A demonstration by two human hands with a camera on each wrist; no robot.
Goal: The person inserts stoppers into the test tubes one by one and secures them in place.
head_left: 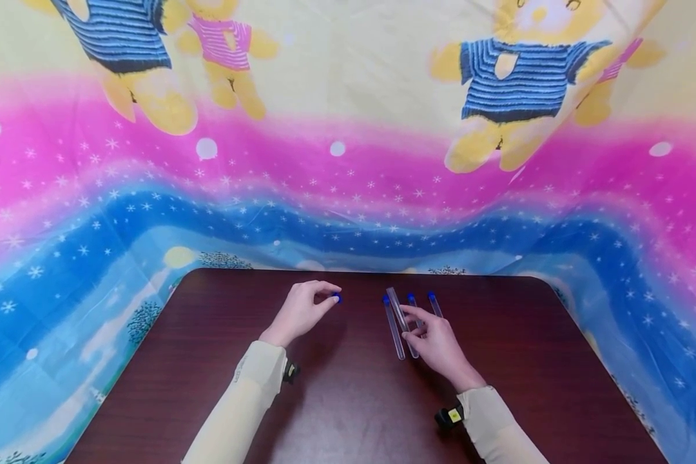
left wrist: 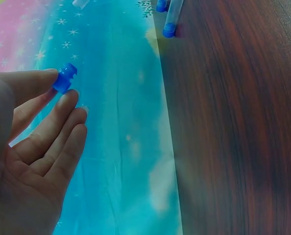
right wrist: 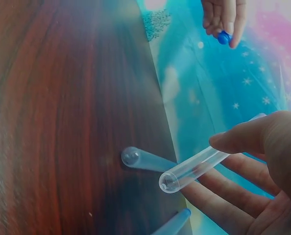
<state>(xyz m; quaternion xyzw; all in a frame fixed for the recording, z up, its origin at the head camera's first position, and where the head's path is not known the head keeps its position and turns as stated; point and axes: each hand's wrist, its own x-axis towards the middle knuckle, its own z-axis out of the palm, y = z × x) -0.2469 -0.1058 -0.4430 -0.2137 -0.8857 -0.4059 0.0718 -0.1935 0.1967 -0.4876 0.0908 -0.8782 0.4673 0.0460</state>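
My left hand (head_left: 303, 312) is raised over the far left of the table, pinching a small blue cap (left wrist: 65, 78) between thumb and fingertips. In the right wrist view the same cap shows in the far hand's fingers. My right hand (head_left: 437, 341) holds a clear test tube (right wrist: 199, 169) between thumb and fingers, its rounded end toward that wrist camera. The tube's upper end shows no cap in the head view. Beside it lies a test tube with a blue cap (head_left: 394, 328). Two more blue-capped tubes lie partly behind the right hand, one with its cap (head_left: 432, 295) near the far edge.
The dark wood-grain table (head_left: 348, 399) has rounded far corners. A cloth (head_left: 336, 174) printed with bears and snowflakes hangs behind it and down its sides. A strap with a small dark device (head_left: 449, 416) sits on the right wrist, another (head_left: 290, 372) on the left.
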